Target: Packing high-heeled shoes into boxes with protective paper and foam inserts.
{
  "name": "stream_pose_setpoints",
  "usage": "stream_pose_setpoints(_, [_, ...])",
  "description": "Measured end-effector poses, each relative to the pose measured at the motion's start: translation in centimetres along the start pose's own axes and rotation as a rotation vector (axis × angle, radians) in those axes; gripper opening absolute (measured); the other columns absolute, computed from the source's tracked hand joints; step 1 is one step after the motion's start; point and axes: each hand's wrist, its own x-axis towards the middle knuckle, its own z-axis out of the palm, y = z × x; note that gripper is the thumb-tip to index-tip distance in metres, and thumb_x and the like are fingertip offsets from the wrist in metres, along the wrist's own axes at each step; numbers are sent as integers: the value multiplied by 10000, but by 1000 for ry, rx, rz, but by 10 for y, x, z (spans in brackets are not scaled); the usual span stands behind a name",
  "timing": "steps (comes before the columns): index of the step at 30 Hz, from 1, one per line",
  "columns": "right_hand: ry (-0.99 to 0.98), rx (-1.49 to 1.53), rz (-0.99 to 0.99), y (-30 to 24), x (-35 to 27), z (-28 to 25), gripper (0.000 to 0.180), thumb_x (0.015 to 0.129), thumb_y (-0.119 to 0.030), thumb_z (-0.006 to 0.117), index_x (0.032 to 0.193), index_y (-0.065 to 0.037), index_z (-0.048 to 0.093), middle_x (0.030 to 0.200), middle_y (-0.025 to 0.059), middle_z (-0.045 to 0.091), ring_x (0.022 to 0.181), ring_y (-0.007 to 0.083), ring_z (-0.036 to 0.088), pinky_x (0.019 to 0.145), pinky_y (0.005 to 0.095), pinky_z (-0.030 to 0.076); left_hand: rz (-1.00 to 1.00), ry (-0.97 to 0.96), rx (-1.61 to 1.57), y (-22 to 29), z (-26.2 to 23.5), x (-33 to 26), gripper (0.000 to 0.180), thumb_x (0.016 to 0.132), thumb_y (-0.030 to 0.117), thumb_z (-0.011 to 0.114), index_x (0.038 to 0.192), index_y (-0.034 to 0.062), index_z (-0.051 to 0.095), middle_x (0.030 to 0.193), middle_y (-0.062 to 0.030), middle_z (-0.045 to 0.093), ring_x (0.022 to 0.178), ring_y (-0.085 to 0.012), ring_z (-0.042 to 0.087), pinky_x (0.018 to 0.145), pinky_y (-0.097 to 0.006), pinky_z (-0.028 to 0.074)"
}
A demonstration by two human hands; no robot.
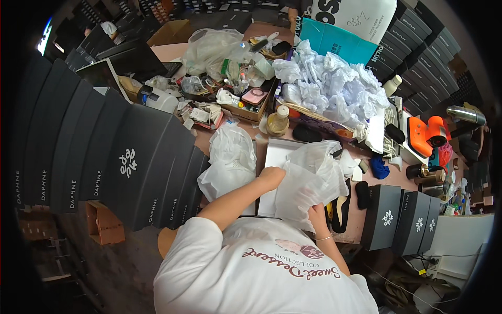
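Note:
An open shoebox with a white inside (277, 150) lies on the table in front of me. Over its right side spreads a sheet of thin white wrapping paper (303, 186). My left hand (272, 179) is closed at the sheet's left edge, above the box. Lower and to the right, the fingers of my right hand (317, 214) pinch the sheet's near edge. Anything under the sheet is hidden. Left of the box, more crumpled white wrapping (228, 157) covers most of what it lies in. A black and tan strap-like piece (341, 212) lies beside my right hand.
Dark shoeboxes (141, 162) stand in a row at left, more (384, 217) at right. A carton heaped with crumpled white paper (334, 86) is behind. A glue-coloured bottle (277, 123), cluttered tray (246, 112), orange device (426, 135) and blue cloth bundle (379, 167) surround the work spot.

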Motion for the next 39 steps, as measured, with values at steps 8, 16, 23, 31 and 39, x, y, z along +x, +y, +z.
stream_pose_setpoints(8, [-468,514,35,-12,49,98,353,953,-225,450,1225,-3,488,1174,126,515,1112,194,522,907,336,484,-16,43,-1722,83,-130,-132,164,951,141,522,1073,31,528,910,-68,621,762,-146,628,638,-239,522])
stream_pose_setpoints(16, [-246,347,364,-14,32,61,275,918,-22,426,1161,46,536,1117,120,581,984,187,611,878,324,526,-273,245,-1781,49,-53,-83,464,959,155,501,1368,-21,372,1286,-162,496,1207,-249,489,1006,-347,410])
stream_pose_setpoints(23, [373,-970,-704,-50,26,4,377,821,-134,634,1160,20,575,1033,177,597,876,268,639,753,340,514,-383,334,-1359,37,5,-92,614,937,168,527,1434,-50,240,1485,-221,255,1380,-267,253,1111,-353,219])
stream_pose_setpoints(31, [131,-1270,-143,3,61,-40,187,794,-121,543,955,-35,586,867,133,621,761,325,645,641,434,514,-458,398,-1346,29,-11,-97,679,911,177,578,1431,-73,222,1484,-238,252,1378,-285,270,1094,-353,253])
stream_pose_setpoints(39, [178,-1250,-168,-7,69,-20,187,773,-181,597,884,-33,624,852,153,628,797,334,639,674,419,521,-456,336,-1170,28,-15,-84,651,885,166,617,1399,-80,301,1458,-226,319,1361,-272,305,1093,-352,261])
